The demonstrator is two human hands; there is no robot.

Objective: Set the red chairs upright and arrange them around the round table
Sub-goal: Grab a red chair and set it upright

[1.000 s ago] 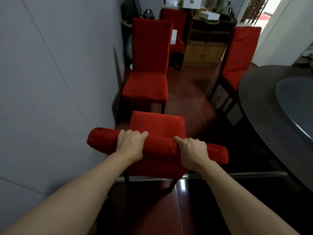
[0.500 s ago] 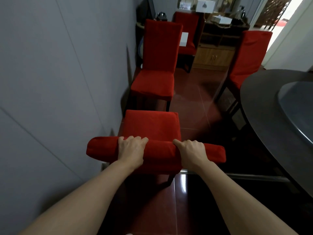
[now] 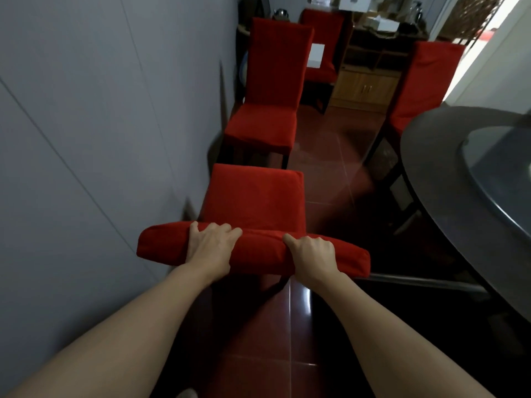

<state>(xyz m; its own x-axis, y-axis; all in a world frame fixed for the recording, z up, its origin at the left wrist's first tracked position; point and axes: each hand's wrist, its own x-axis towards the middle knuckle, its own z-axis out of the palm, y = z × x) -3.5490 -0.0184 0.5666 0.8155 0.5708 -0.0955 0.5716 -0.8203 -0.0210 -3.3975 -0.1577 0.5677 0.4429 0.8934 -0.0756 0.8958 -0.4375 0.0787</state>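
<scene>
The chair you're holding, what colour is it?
Red: the chair shows best in the head view.

Your forearms are bare to the frame's edge, no sleeves showing. Your left hand [image 3: 211,248] and right hand [image 3: 313,258] wear no gloves, rings or watch.

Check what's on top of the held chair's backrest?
Both hands: left hand and right hand grip the backrest. Fabric under the palms is hidden.
</scene>
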